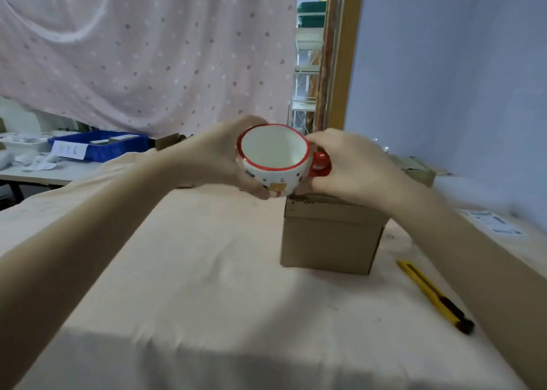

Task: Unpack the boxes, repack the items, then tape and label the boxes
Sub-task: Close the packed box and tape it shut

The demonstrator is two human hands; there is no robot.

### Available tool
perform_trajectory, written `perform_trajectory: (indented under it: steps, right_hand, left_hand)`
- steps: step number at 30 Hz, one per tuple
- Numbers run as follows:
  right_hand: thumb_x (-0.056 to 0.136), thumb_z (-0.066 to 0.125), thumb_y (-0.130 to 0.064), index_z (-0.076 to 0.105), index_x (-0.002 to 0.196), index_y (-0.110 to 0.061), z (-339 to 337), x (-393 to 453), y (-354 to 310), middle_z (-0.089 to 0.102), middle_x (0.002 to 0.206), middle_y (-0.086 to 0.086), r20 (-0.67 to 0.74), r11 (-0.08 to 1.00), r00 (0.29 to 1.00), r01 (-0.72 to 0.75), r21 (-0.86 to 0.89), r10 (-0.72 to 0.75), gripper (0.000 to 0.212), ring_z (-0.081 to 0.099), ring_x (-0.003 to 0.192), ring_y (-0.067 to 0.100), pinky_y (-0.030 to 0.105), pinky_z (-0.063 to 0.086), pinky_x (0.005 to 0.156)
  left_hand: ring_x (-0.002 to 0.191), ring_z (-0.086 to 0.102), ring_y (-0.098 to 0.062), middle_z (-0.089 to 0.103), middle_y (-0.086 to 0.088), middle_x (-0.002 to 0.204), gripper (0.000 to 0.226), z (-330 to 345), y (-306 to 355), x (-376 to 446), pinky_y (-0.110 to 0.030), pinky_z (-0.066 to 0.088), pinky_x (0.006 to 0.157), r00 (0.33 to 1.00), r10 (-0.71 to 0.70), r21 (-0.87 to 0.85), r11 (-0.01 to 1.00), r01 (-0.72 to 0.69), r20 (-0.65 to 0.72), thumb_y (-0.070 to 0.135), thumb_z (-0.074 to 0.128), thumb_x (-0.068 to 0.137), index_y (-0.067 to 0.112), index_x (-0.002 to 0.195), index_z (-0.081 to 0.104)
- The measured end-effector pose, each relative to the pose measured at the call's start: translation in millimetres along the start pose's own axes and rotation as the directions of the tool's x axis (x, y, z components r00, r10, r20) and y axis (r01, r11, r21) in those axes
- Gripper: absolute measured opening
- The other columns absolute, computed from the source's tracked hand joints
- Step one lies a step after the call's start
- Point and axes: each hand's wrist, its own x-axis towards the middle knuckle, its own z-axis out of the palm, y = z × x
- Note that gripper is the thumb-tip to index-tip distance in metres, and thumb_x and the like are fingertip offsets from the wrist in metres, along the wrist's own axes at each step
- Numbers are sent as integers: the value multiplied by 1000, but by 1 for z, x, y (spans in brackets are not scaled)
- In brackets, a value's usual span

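Both hands, left hand and right hand, cradle a red-rimmed ceramic mug just above a small cardboard box. Keep it level and supported on both sides while moving it.

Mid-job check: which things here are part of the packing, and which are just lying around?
In the job: mug, held by left hand and right hand; cardboard box; yellow utility knife; label sheet.
Lying about: blue crate; dotted curtain; shelving.
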Motion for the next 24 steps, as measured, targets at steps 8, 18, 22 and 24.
perform_trajectory:
  steps: [8, 18, 22, 24]
  right_hand:
    - [71, 82, -34, 54, 103, -20, -20, 10, 80, 52, 90, -8, 133, 971, 967, -228, 77, 217, 44, 49, 87, 12, 19, 36, 64]
    - [81, 71, -20, 50, 99, -21, 34, -14, 115, 57, 89, -7, 234, 958, 934, -284, 36, 268, 28, 57, 90, 16, 32, 50, 73]
    - [84, 62, -16, 51, 103, -21, 41, -31, 108, 59, 95, -2, 240, 962, 933, -274, -8, 268, 22, 57, 93, 21, 46, 49, 85]
    - [86, 60, -13, 51, 106, -16, 40, -38, 101, 59, 94, 2, 242, 969, 940, -248, -8, 242, 22, 56, 89, 23, 44, 50, 78]
  left_hand:
    - [111, 48, -14, 48, 6, 118, 91, 41, 33, 112, -27, 46, 94, 984, -11, 117, 993, -10, 180, 30, 90, 58, 20, 133, 39]
    - [92, 43, -14, 45, -4, 118, 99, 112, 23, 95, -18, 37, 64, 980, -69, 366, 931, -6, 189, 30, 86, 60, 11, 137, 26]
    - [98, 46, -17, 44, -4, 121, 98, 124, 22, 67, -26, 42, 74, 982, -73, 338, 941, 11, 172, 31, 86, 59, 13, 134, 27]
    - [101, 47, -17, 42, -2, 121, 98, 126, 26, 54, -27, 42, 74, 988, -73, 361, 932, 19, 137, 34, 86, 58, 15, 135, 27]
